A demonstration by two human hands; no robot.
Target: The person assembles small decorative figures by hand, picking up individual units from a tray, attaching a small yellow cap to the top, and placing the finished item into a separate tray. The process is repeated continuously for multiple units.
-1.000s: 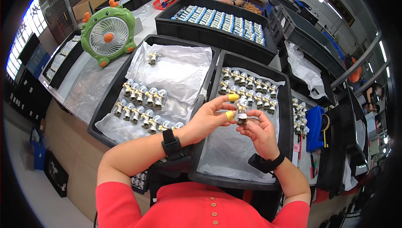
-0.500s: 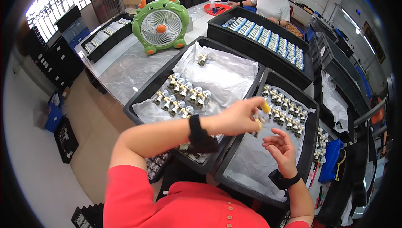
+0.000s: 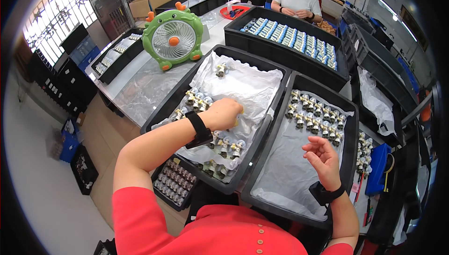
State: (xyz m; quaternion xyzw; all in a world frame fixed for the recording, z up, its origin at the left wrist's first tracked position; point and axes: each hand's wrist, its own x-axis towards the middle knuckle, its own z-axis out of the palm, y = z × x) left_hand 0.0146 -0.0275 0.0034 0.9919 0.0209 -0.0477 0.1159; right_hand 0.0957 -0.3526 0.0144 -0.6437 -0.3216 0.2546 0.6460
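Landmark for all places: the left tray (image 3: 255, 58), black, lined with white paper.

Left hand (image 3: 222, 114) is down inside the left tray, among the small figurines (image 3: 224, 146) that stand or lie in rows toward its near side. Back of the hand faces up and hides the fingers' grip; cannot tell whether they are closed on a piece or empty. Right hand (image 3: 322, 159) hangs to the right of the left tray, above its neighbour, the right tray (image 3: 351, 133); fingers loosely curled, thumb apart, nothing between them.

Lone figurine (image 3: 221, 70) sits at the far left corner inside the left tray, well apart from the rows. More pieces of the same kind fill the far end of the right tray; its near end shows bare lining.

Behind and left of the left tray: green fan (image 3: 173, 42) on the worktop (image 3: 214, 33). Behind and right of it: a larger black crate (image 3: 276, 51) with blue-and-white pieces.

Step in hand, my reading: setting down or picking up one figurine at the rows' edge; which, unclear. Next move probably calls for the left fingers to lift clear without knocking neighbours, while the right stays ready.
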